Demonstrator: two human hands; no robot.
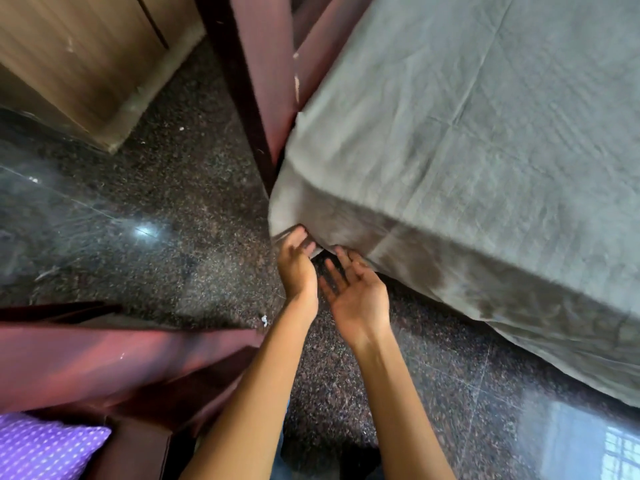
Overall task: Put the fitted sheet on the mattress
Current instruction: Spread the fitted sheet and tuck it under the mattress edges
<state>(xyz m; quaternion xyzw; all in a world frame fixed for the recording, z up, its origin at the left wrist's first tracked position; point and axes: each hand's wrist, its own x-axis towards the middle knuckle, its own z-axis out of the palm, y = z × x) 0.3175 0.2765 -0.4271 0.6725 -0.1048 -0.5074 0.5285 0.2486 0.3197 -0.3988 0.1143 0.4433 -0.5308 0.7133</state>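
Found fitted sheet (467,133) spread across upper right | noted its corner hem (325,243) at mid-frame, just above both hands | left hand (296,261) nearer, fingertips on hem, grip unclear | right hand (355,292) palm-up, fingers splayed

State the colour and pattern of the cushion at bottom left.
The cushion is purple with small white dots, shown in the head view.
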